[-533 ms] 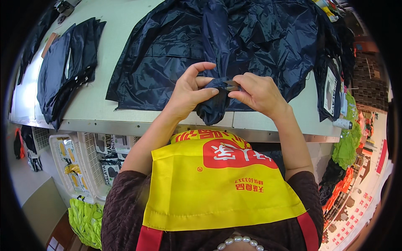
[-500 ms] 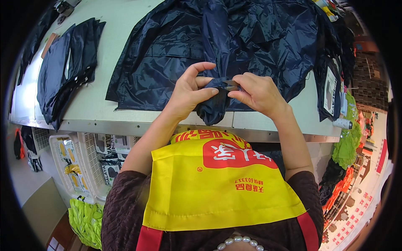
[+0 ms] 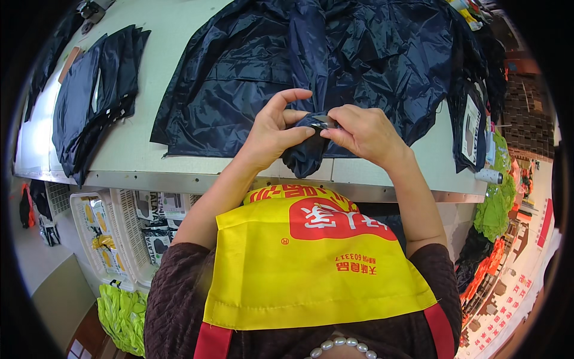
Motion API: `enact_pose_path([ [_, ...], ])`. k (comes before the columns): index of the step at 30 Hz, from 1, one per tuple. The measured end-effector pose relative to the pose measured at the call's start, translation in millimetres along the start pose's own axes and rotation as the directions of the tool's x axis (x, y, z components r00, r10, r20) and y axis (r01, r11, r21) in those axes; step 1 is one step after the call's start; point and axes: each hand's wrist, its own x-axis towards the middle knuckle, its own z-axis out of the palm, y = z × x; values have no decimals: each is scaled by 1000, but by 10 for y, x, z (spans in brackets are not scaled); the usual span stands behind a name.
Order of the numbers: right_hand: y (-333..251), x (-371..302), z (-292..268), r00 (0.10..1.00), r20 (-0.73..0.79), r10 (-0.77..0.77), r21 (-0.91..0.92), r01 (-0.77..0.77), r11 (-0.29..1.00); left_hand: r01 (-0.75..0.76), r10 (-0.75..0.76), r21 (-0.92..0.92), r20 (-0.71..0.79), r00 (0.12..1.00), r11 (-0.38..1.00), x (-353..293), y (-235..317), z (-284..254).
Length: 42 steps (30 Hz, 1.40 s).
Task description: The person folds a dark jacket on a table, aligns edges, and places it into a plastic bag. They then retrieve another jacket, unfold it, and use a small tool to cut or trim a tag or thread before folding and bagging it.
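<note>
A dark navy, shiny garment (image 3: 376,66) lies spread over the table, with a gathered narrow part running down its middle to the near edge. My left hand (image 3: 276,128) pinches the bunched end (image 3: 304,155) of that part between thumb and fingers, its index finger raised and curved. Close beside it, my right hand (image 3: 368,134) is closed round small thread snips (image 3: 323,122). Their metal blades point left, against the fabric near my left thumb; their handles are hidden in my fingers.
Stacked dark garments (image 3: 98,90) lie on the table's left, with another dark bundle (image 3: 469,128) at the right. A thread spool (image 3: 489,176) is by the right corner. White baskets (image 3: 128,239) of packets stand below left, near lime-green cloth (image 3: 121,317).
The snips' blades have turned and moved slightly left against the fabric, with my right hand tilting along. My left hand keeps its pinch and has barely shifted.
</note>
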Motion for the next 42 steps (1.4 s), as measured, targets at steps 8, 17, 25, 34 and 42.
enact_pose_path([
  [8,-26,22,-40,993,-4,-116,-57,116,992,-3,3,28,0,1000,1000,17,-15,-11],
  [17,3,138,49,961,48,272,558,-252,790,39,-28,-146,81,996,988,-6,-77,-96],
  [25,-161,221,268,961,-134,240,144,-221,965,-248,132,714,214,968,655,-142,18,-377],
  [34,-482,584,669,927,-79,367,307,-328,894,-309,630,574,-524,573,758,224,-192,-559],
  [42,82,831,919,799,-422,429,478,-206,854,-480,646,601,-82,759,639,-141,-228,-214],
])
